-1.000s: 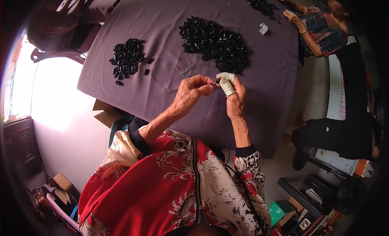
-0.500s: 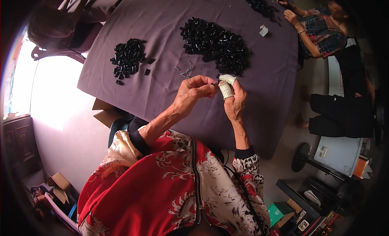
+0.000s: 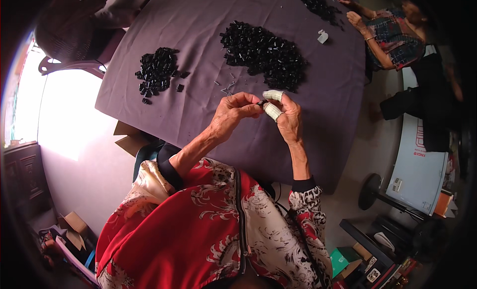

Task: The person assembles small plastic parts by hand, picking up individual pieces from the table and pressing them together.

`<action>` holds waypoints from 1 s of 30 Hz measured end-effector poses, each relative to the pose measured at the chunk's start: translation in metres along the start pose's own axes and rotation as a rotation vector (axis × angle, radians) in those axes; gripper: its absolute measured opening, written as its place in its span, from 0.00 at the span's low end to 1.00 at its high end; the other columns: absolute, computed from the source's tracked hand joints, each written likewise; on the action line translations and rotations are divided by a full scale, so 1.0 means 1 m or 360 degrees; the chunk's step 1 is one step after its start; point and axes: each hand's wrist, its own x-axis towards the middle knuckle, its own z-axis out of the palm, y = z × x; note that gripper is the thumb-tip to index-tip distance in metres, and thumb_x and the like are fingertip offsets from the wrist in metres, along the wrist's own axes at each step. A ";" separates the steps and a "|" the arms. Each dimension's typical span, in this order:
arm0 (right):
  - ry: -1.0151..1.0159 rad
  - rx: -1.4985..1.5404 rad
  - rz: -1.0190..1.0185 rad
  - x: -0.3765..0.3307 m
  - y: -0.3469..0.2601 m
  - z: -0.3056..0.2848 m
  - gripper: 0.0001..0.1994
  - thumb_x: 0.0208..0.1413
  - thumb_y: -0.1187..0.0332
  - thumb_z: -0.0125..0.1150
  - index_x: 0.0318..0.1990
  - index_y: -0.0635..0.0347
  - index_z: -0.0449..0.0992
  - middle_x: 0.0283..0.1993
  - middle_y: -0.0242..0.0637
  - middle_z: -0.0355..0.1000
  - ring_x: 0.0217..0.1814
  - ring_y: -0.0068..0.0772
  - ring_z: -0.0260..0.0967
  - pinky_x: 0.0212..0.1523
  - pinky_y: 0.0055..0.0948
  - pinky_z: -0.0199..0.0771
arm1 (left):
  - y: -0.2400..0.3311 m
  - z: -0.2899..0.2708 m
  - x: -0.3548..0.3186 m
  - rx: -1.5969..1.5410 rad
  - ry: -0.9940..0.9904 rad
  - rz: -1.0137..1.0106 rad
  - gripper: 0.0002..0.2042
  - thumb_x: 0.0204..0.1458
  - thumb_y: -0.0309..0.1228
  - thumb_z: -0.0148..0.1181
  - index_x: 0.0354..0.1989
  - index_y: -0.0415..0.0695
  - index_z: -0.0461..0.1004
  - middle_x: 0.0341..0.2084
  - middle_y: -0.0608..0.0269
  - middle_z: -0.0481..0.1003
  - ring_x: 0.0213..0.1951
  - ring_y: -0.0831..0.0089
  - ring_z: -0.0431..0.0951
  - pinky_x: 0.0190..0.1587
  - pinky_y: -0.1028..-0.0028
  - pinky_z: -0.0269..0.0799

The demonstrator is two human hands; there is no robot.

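Over the cloth-covered table, my left hand (image 3: 231, 115) pinches a small black plastic piece (image 3: 261, 103) between thumb and forefinger. White ribbed finger covers (image 3: 273, 110) sit on the thumb and forefinger of my right hand (image 3: 290, 119). Those covered fingertips close on the same piece from the right, so both hands touch it. Its exact shape is mostly hidden by the fingers. Just beyond my hands lies a large pile of black pieces (image 3: 263, 55). A smaller pile (image 3: 157, 70) is to the left, and thin grey slivers (image 3: 228, 88) lie between the two.
The purple-grey tablecloth (image 3: 198, 36) hangs over the table edge. A small whitish plastic thing (image 3: 322, 36) lies at the far right, near another black pile (image 3: 318, 6). A co-worker's hands (image 3: 355, 18) are at that corner; another person (image 3: 69, 31) sits at far left.
My right hand's covered fingers have come left and closed on the black piece in my left hand. The left hand has barely moved. Someone in dark clothing at the right has shifted.
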 end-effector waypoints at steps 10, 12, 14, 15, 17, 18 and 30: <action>-0.0030 0.0173 0.0043 0.002 -0.001 -0.002 0.09 0.52 0.74 0.55 0.41 0.63 0.74 0.33 0.29 0.74 0.35 0.16 0.68 0.39 0.17 0.67 | 0.001 0.000 0.001 0.0022 0.0036 0.0037 0.05 0.51 0.25 0.56 0.36 0.40 0.73 0.29 0.64 0.76 0.34 0.77 0.75 0.42 0.76 0.70; 0.0007 0.0184 0.0041 0.004 -0.007 -0.002 0.09 0.52 0.74 0.55 0.41 0.63 0.75 0.34 0.29 0.74 0.35 0.16 0.68 0.39 0.17 0.67 | 0.001 0.000 0.001 0.0053 0.0046 0.0026 0.05 0.51 0.25 0.56 0.36 0.40 0.73 0.28 0.64 0.76 0.33 0.78 0.74 0.41 0.77 0.70; 0.0040 0.0196 0.0040 0.007 -0.013 -0.003 0.09 0.51 0.74 0.55 0.40 0.63 0.75 0.34 0.30 0.74 0.34 0.16 0.68 0.39 0.17 0.67 | -0.002 -0.001 0.002 0.0149 0.0101 0.0008 0.05 0.51 0.26 0.57 0.35 0.39 0.73 0.26 0.66 0.75 0.31 0.80 0.73 0.39 0.78 0.69; 0.0054 0.0146 -0.0006 0.007 -0.016 -0.004 0.08 0.51 0.75 0.55 0.39 0.64 0.75 0.33 0.30 0.74 0.34 0.17 0.68 0.38 0.18 0.68 | -0.001 0.000 0.002 0.0148 0.0102 0.0002 0.05 0.51 0.26 0.57 0.35 0.39 0.73 0.26 0.66 0.75 0.31 0.80 0.73 0.39 0.78 0.69; 0.0066 0.0095 -0.0047 0.007 -0.019 -0.005 0.07 0.51 0.76 0.55 0.38 0.65 0.75 0.32 0.30 0.74 0.34 0.17 0.68 0.37 0.19 0.68 | 0.001 0.002 0.001 0.0216 0.0134 0.0022 0.06 0.50 0.25 0.57 0.36 0.38 0.73 0.24 0.67 0.73 0.29 0.81 0.71 0.37 0.79 0.67; 0.0075 -0.0008 -0.0128 0.008 -0.019 -0.004 0.07 0.51 0.76 0.54 0.38 0.66 0.74 0.32 0.32 0.73 0.33 0.20 0.69 0.36 0.20 0.68 | 0.002 0.003 0.001 0.0216 0.0136 0.0020 0.06 0.50 0.25 0.57 0.36 0.38 0.73 0.24 0.67 0.73 0.29 0.81 0.71 0.37 0.79 0.67; 0.0003 -0.0405 -0.0382 0.009 -0.017 0.000 0.11 0.42 0.84 0.50 0.34 0.66 0.74 0.32 0.41 0.71 0.33 0.39 0.70 0.35 0.29 0.69 | 0.003 0.006 -0.001 0.0407 0.0212 0.0032 0.09 0.49 0.26 0.58 0.38 0.37 0.73 0.25 0.68 0.73 0.29 0.82 0.70 0.37 0.81 0.66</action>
